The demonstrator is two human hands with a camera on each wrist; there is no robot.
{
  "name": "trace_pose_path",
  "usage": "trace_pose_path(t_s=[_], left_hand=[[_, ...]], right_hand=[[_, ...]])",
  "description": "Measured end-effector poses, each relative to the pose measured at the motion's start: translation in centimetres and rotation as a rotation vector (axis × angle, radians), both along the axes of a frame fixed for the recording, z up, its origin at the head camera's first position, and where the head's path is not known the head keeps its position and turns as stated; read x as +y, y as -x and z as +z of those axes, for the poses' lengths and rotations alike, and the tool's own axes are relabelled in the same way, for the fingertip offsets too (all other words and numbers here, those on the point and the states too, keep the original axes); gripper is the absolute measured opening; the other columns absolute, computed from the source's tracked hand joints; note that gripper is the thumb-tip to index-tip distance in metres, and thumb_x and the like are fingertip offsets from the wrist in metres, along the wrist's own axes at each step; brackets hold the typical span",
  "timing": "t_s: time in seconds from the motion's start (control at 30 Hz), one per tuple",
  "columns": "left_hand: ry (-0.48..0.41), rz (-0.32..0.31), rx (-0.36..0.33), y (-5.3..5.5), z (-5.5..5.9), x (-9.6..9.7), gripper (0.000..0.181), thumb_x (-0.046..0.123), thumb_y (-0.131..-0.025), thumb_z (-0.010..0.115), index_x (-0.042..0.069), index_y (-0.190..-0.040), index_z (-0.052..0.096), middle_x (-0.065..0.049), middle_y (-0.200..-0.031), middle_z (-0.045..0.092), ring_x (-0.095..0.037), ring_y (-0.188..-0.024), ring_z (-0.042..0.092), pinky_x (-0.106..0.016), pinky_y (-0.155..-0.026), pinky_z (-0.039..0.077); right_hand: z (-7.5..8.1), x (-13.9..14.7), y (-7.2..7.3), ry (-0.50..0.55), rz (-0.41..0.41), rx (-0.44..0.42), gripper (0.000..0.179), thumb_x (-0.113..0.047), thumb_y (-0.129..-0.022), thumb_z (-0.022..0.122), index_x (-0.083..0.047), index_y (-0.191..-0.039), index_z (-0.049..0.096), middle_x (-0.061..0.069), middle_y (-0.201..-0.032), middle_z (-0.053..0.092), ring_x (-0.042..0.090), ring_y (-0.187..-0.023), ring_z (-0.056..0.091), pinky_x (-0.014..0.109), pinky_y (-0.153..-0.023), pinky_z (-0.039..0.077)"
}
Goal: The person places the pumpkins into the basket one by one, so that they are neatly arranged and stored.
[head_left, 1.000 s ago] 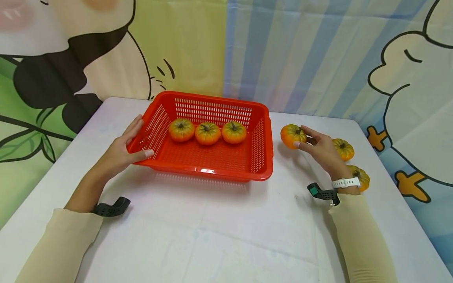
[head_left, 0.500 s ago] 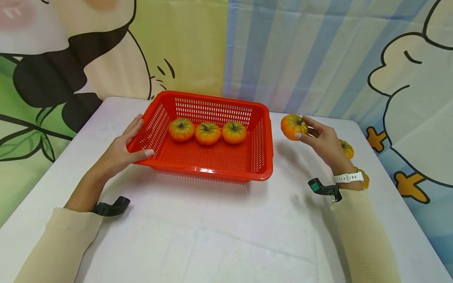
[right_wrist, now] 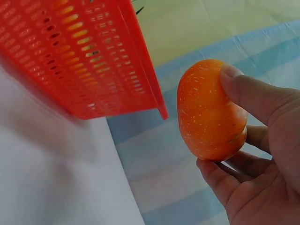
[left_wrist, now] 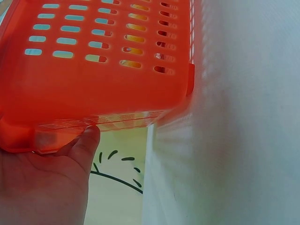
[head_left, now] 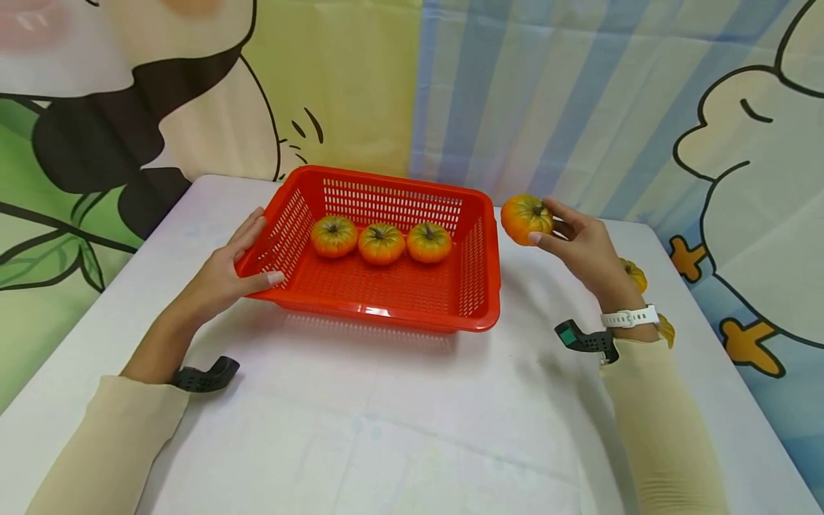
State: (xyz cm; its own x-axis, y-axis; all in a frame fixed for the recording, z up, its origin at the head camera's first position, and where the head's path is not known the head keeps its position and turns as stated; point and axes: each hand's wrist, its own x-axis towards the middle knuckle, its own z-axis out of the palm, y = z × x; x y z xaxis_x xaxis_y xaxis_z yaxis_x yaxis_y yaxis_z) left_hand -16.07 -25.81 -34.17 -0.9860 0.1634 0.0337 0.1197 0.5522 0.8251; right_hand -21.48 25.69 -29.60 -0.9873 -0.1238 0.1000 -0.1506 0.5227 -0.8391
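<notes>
- Just beyond the right end of the red basket (head_left: pixel 367 290), the held pumpkin (head_left: pixel 524 220) hangs above the worktop (head_left: pixel 360 443), pinched between thumb and fingers of the right hand (head_left: pixel 582 250).
- Three pumpkins (head_left: pixel 381 244) sit inside, in a row toward the back; two loose pumpkins (head_left: pixel 634 275), partly hidden by the right arm, remain outside, so about half seem to be in.
- The held pumpkin's stem points up, toward the hand; its broad axis looks roughly level.
- The basket opens upward, long axis left to right.
- The hands are well apart; the left hand (head_left: pixel 219 275) grips the basket's left rim.
</notes>
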Motion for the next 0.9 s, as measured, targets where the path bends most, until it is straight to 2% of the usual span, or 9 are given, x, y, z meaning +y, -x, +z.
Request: trace_pose_path(t_s=[0.5, 0.77, 0.9], left_hand=[[-0.006, -0.008, 0.003, -0.2, 0.1, 0.2, 0.095, 0.027, -0.085, 0.072, 0.028, -0.156, 0.009, 0.017, -0.160, 0.002, -0.019, -0.147, 0.007, -0.048, -0.096, 0.043], [-0.005, -0.005, 0.005, -0.2, 0.1, 0.2, 0.095, 0.027, -0.085, 0.072, 0.029, -0.156, 0.009, 0.019, -0.160, 0.002, -0.019, -0.147, 0.008, -0.048, -0.096, 0.043], [-0.004, -0.004, 0.006, 0.0, 0.1, 0.2, 0.095, 0.027, -0.085, 0.072, 0.029, -0.156, 0.009, 0.019, -0.160, 0.002, -0.019, -0.147, 0.008, -0.048, -0.097, 0.043]], right_hand=[[2.0, -2.4, -0.8, 0.021, 0.101, 0.057, 0.069, -0.024, -0.090, 0.072, -0.021, -0.150, 0.039, 0.005, -0.150, 0.041, 0.026, -0.133, 0.044, 0.029, -0.093, 0.048], [2.5, -3.9, -0.7, 0.067, 0.175, 0.078, 0.068, -0.019, -0.090, 0.071, -0.020, -0.150, 0.040, 0.005, -0.149, 0.042, 0.026, -0.131, 0.046, 0.028, -0.091, 0.050], [2.9, -4.7, -0.5, 0.056, 0.204, 0.093, 0.068, -0.019, -0.090, 0.072, -0.020, -0.150, 0.040, 0.003, -0.150, 0.041, 0.025, -0.131, 0.047, 0.029, -0.092, 0.050]])
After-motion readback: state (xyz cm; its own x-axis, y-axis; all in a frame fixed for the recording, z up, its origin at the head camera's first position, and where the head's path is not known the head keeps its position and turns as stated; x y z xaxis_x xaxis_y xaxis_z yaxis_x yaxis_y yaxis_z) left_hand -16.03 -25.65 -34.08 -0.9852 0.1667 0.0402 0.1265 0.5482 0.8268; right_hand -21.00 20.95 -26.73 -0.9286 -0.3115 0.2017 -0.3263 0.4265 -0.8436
